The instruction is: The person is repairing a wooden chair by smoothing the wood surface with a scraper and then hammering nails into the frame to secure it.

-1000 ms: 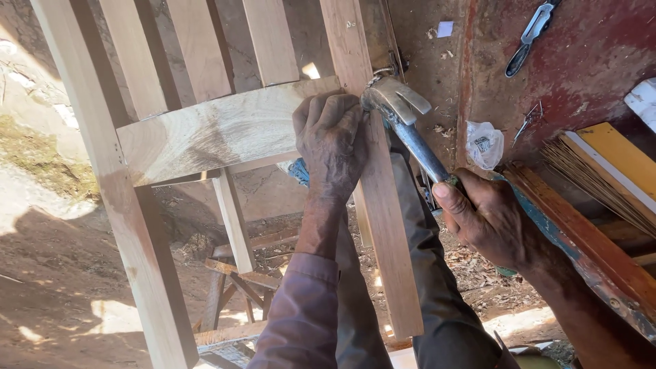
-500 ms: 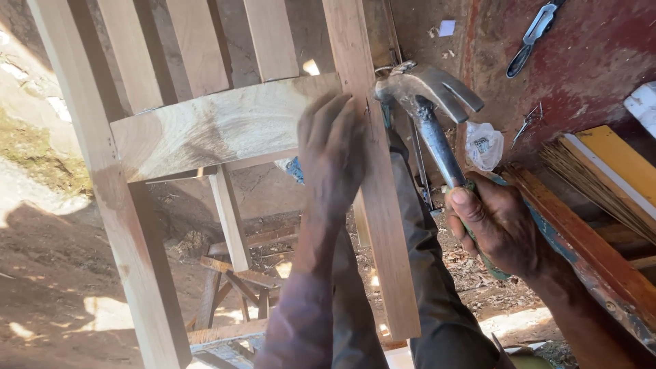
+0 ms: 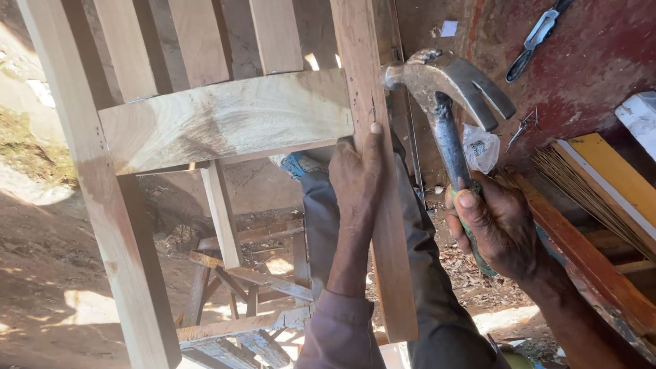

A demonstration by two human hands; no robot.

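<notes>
Pale wooden upright post was steadied by the left hand, fingertip beside a small nail; right hand clenched the steel claw hammer, mid-nailing, needing a square blow

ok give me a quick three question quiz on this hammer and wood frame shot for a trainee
1. True or false: the right hand grips the hammer by its handle.
2. Multiple choice: where does the left hand rest? A) on the upright post of the wooden frame, B) on the broom, C) on the pliers.
3. Fill in: the hammer's striking face is right at the side of the upright ____.

Key
1. True.
2. A; the fingertips sit just below the joint with the wide crosspiece.
3. post.
</notes>
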